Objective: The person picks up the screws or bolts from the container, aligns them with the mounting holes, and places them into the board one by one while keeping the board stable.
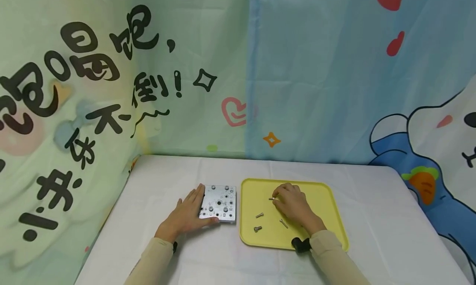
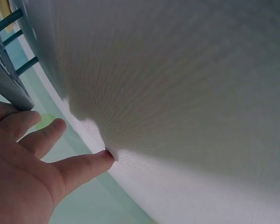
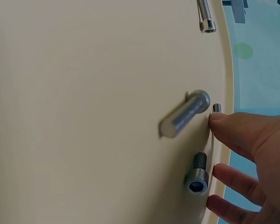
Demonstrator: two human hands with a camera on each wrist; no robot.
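Note:
My left hand (image 1: 187, 214) lies against the left side of a silver metal plate (image 1: 229, 202), its thumb along the front edge. In the left wrist view, threaded screw shafts (image 2: 28, 65) stick out of the plate's face. Over the yellow tray (image 1: 256, 239), my right hand (image 1: 295, 204) pinches a small socket-head screw (image 1: 271, 198); its threaded end (image 3: 217, 108) shows beside the thumb in the right wrist view. Other screws lie on the tray: a thin one (image 1: 259, 215), a thick one (image 1: 258, 229) and a longer one (image 1: 284, 223).
A white cloth (image 1: 208, 256) covers the table. The tray has a low raised rim and stands just right of the plate. Printed curtains (image 1: 316, 91) hang behind the table and at its left. A black wrist camera (image 1: 300, 245) sits at the right cuff.

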